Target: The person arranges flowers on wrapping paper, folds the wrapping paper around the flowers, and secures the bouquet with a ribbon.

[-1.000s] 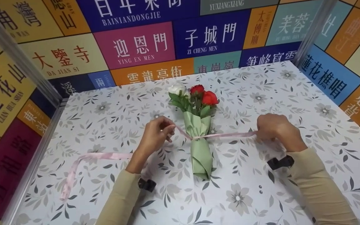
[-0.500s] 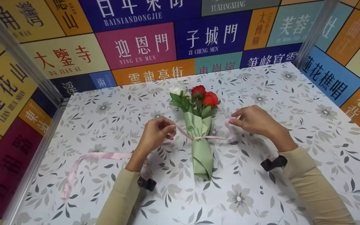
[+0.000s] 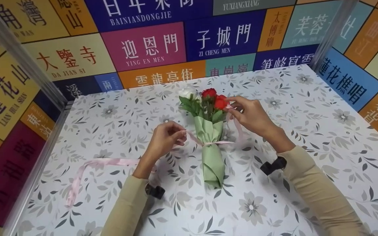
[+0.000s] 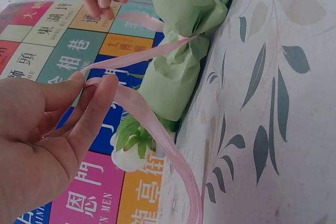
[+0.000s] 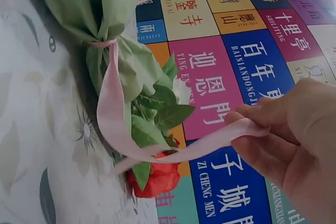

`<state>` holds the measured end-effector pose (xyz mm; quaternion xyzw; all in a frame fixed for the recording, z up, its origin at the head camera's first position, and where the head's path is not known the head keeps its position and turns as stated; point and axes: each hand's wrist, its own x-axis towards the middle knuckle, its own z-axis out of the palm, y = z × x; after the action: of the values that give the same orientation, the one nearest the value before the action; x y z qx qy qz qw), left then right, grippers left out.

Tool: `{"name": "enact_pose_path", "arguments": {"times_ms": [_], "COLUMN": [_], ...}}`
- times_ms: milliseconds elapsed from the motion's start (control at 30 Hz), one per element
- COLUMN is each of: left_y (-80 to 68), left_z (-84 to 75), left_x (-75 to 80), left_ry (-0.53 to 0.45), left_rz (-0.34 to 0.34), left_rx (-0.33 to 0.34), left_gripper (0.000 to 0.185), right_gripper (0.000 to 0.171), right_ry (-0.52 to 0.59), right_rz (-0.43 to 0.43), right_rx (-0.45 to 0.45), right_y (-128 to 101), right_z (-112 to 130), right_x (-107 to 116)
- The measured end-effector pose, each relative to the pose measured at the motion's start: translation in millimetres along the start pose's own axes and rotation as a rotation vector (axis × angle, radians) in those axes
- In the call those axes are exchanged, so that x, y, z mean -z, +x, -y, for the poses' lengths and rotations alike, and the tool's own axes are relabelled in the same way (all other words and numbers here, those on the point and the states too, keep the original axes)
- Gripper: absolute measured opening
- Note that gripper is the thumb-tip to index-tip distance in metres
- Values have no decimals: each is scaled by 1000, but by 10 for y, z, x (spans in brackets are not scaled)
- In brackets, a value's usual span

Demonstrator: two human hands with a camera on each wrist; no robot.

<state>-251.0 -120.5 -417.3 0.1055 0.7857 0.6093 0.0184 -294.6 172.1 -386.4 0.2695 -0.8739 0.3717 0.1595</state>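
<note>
A bouquet wrapped in green paper (image 3: 213, 164) lies on the table, with a white flower (image 3: 189, 93) and two red flowers (image 3: 209, 93) at its far end. Around its gathered middle runs a pink ribbon (image 3: 220, 143). To the left of the bouquet, my left hand (image 3: 166, 139) pinches one side of the ribbon between thumb and fingertips; the ribbon's long tail trails down past it in the left wrist view. My right hand (image 3: 249, 114), beside the red flowers, pinches the other side. From there the ribbon sags in a loose curve (image 5: 113, 114) back to the wrap.
The ribbon's long tail (image 3: 107, 161) lies on the floral-patterned table (image 3: 281, 203), left of the bouquet and partly behind the left forearm. Panels printed with characters (image 3: 149, 46) stand at the back and sides. A black band (image 3: 273, 165) sits on each wrist.
My right hand has moved left and away from me, from the far right to beside the red flowers. Its side of the ribbon went from taut to slack. The left hand stays nearly still.
</note>
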Motion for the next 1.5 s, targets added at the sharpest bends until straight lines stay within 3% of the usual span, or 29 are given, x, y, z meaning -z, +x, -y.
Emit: {"name": "enact_pose_path", "arguments": {"times_ms": [133,367,700,867,1000,1067,1167,1333,1500], "left_y": [4,7,-16,-17,-20,-18,-15,-10,-2], "left_z": [-2,1,-4,-2,-18,-19,-21,-23,-1], "left_x": [0,-11,-5,-3,0,2,0,-22,-72], "left_ry": [7,11,69,54,50,47,35,34,58], "left_rz": [4,15,52,58,48,46,41,13,-7], "left_rx": [2,2,-12,-10,-3,1,8,16,9], "left_gripper": [6,7,11,11,10,10,9,8,7], "right_gripper": [40,37,38,47,59,62,54,27,24], "right_ry": [37,123,313,319,199,100,19,116,192], "right_rz": [38,148,306,405,472,483,449,372,400], "right_rx": [-44,-99,74,51,13,-2,6,72,103], "right_y": [74,209,370,418,435,423,381,284,196], "right_z": [57,159,407,404,323,279,229,231,275], "right_x": [-21,-102,-356,-433,-485,-507,-526,-538,-594]}}
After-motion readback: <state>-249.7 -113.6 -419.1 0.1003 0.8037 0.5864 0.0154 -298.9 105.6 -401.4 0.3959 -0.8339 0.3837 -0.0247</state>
